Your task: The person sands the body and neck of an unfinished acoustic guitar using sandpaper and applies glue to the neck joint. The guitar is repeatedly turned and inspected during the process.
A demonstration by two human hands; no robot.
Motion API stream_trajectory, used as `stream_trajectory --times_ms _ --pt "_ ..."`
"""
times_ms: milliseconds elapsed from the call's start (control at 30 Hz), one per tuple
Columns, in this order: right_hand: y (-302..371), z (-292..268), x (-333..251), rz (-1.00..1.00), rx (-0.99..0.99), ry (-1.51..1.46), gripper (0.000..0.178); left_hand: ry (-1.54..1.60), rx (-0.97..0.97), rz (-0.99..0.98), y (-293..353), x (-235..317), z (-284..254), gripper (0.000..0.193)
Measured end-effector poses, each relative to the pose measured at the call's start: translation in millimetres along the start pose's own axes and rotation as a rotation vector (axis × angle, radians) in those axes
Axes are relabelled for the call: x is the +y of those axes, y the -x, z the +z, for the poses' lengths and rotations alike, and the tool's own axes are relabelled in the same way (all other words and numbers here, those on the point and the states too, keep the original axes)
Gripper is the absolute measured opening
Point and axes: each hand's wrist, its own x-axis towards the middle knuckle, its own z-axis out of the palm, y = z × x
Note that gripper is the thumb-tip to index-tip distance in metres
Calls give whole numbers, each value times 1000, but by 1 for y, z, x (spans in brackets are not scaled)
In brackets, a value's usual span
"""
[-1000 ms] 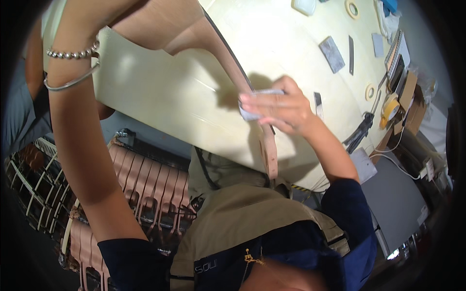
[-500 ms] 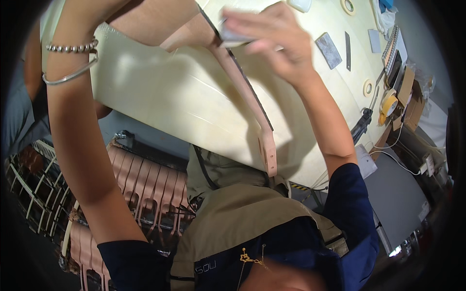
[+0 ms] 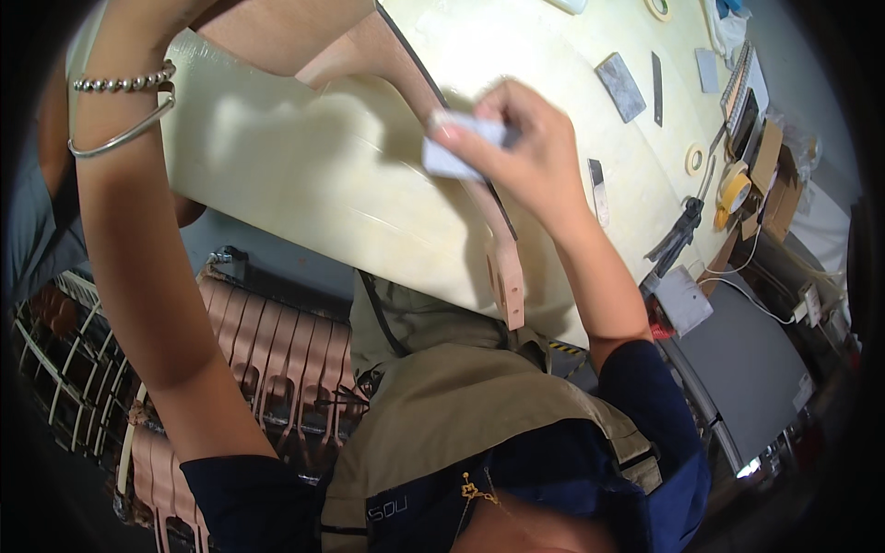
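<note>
Right hand (image 3: 530,152) holds a pale block (image 3: 450,158) at the dark-edged wooden piece (image 3: 412,81), angled across the near edge of the table (image 3: 277,189); grip of the left hand (image 3: 180,14) cannot be told (cropped); rubbing appears underway; remainder indeterminable.

Shot from my own head, the left of two side-by-side fisheye cameras looks steeply down, top of frame facing away from me across the worktop (image 3: 258,175), near enough to hold my right grip (image 3: 535,152) close to centre and wide enough to catch my apron (image 3: 461,387) below.
</note>
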Motion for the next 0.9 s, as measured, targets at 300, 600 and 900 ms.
stream_trajectory --times_ms 300,600,900 --pt "3 -2 5 50 -70 -146 38 14 -14 -31 4 5 -6 9" --pt "-7 0 0 -53 10 -52 40 63 -46 -75 3 5 -12 8" --pt "12 -3 5 39 30 -1 39 41 -30 -15 -1 -2 -3 9"
